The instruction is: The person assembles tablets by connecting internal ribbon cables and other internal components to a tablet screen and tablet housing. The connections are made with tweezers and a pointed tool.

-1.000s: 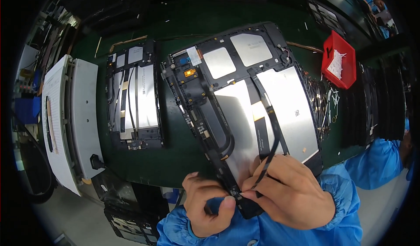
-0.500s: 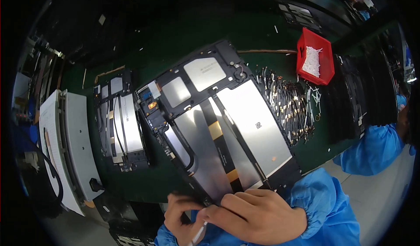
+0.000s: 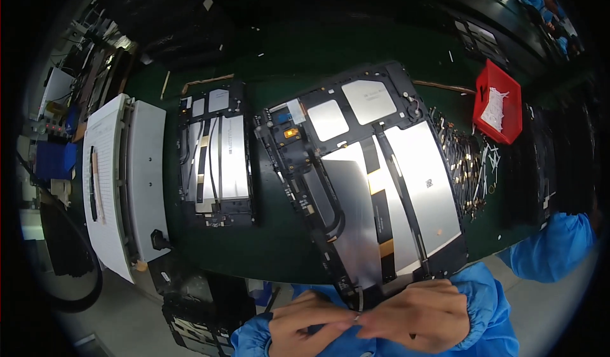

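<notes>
A large open tablet chassis with a black frame, silver battery panels and flat black cables lies tilted on the dark green bench. Both my hands, in blue sleeves, meet at its near edge. My left hand and my right hand pinch together on a small pale part just below the frame's lower corner; I cannot tell what the part is. A second, smaller open chassis lies to the left, untouched.
A white box-shaped machine stands at the left bench edge. Right of the big chassis lies a heap of small cable parts and a red bin with white pieces. Another person's blue sleeve shows at right.
The view has shifted, so the chassis sits higher and more central. My hands moved from the black cable at the frame's near corner to pinching a small part just below its edge.
</notes>
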Available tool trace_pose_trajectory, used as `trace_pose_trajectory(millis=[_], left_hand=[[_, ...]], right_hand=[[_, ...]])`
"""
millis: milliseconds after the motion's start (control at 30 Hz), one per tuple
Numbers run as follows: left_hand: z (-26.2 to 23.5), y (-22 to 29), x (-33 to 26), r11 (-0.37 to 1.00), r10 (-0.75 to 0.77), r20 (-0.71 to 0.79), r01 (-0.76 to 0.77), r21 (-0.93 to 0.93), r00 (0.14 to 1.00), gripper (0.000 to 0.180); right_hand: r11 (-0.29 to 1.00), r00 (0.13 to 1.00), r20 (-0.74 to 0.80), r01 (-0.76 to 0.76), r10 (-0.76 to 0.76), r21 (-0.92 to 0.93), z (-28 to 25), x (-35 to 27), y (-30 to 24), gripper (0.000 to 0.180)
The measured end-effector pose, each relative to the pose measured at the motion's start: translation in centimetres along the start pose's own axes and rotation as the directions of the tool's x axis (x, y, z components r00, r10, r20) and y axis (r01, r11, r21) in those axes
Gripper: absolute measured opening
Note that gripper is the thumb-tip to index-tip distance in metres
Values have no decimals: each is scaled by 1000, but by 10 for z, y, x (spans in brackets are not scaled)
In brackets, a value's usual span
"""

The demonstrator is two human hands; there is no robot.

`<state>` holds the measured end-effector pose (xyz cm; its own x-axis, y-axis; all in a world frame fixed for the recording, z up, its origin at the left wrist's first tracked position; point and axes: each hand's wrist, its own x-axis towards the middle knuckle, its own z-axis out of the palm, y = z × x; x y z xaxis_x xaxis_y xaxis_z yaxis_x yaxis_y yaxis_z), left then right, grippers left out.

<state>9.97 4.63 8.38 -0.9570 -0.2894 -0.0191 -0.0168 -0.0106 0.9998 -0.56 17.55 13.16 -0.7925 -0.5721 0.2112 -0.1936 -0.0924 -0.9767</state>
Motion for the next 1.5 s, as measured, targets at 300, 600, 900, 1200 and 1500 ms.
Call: trace_pose_trajectory(millis=[300, 600, 900, 1200, 1500], left_hand=[[19, -5, 26, 857, 507, -157, -477, 194, 848, 15], [-10, 7, 32, 803, 438, 160, -465, 374, 885, 18], [-17, -12, 62, 859, 284, 135, -315, 403, 949, 18], [-22, -20, 63, 886, 308, 75, -314, 342, 949, 16], [-20, -19, 67, 887, 325, 69, -329, 324, 943, 16]], right_hand=[[852, 874, 461, 354, -154, -386, -55, 1, -10, 26], [534, 867, -428, -243, -256, -810, -219, 33, 53, 27], [856, 937, 350, 188, -9, -482, -76, -1, 22, 35], [712, 932, 345, 318, -112, -626, -21, -2, 32, 19], [648, 950, 282, 301, -137, -700, -15, -8, 33, 25]])
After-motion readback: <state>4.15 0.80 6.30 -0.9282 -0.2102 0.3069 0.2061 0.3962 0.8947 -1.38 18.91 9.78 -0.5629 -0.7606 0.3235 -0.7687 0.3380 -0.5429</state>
